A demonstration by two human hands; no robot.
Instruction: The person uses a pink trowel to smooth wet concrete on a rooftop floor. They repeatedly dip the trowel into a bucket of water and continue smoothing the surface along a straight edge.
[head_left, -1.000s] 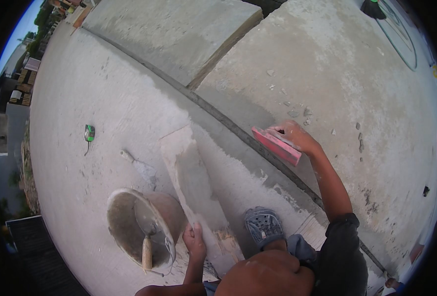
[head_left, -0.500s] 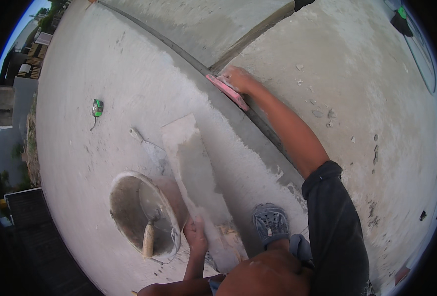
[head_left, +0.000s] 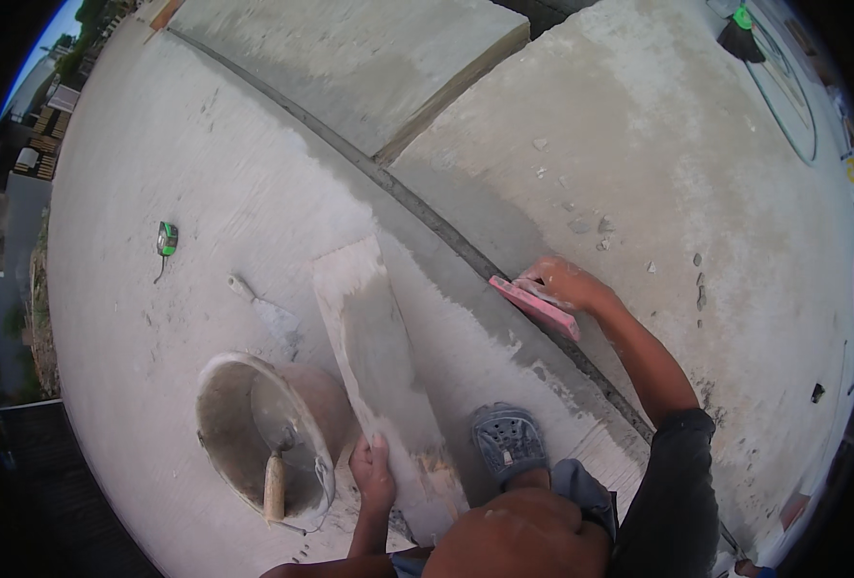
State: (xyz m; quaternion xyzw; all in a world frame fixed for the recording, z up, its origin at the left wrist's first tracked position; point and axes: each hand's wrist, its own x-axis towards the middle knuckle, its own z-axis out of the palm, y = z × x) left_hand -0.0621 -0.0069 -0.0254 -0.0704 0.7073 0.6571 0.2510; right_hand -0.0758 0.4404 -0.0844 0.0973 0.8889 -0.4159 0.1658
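Observation:
My right hand [head_left: 564, 285] is closed on a pink float [head_left: 540, 313], which is pressed along the wet grey mortar strip [head_left: 427, 222] beside a narrow groove between concrete slabs. The float's underside is hidden. My left hand [head_left: 372, 474] grips the edge of a long flat board [head_left: 374, 332] smeared with wet mortar. It is tilted, with its lower end close to my knee. Left of the board stands a bucket [head_left: 217, 371]; inside it rests a trowel with a wooden handle [head_left: 274, 486] and some mortar.
A scraper with a pale handle [head_left: 244, 289] lies beyond the bucket. Farther left is a green and black tape measure [head_left: 166, 239]. My grey clog [head_left: 507, 441] is planted beside the board. Small concrete crumbs [head_left: 581, 225] dot the right slab; a broom head [head_left: 740, 40] lies far right.
My right hand has drawn the pink float back toward me along the mortar strip. My left hand keeps hold of the board. The view has shifted slightly.

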